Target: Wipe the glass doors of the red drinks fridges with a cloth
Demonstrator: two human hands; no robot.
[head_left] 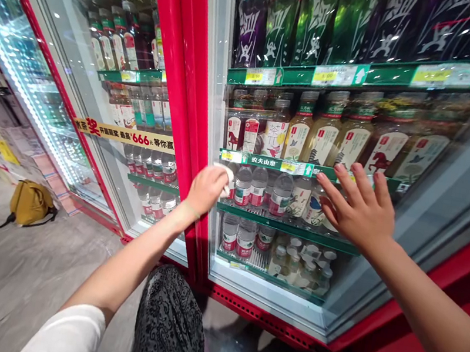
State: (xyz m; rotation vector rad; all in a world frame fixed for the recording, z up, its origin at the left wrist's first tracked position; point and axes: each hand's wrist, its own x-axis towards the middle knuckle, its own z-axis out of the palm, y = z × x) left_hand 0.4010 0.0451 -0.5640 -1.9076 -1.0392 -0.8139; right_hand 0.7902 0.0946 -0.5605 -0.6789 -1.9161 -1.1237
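My left hand (207,188) is closed around a white cloth or folded tissue (228,178), held by the inner edge of the glass door (220,102) beside the red frame (198,69). My right hand (361,211) is spread out, palm towards the cooler, in front of the middle shelf; whether it touches the glass I cannot tell. Behind the glass stand bottled teas (326,132) and, lower down, water bottles (259,187). Dark purple and green bottles (317,19) fill the upper shelf.
Another red-framed cooler door with a printed banner strip (129,135) is to the left. A mustard backpack (31,203) lies on the grey floor (64,268). My knee in dark patterned cloth (170,326) is close to the cooler's red base (257,316).
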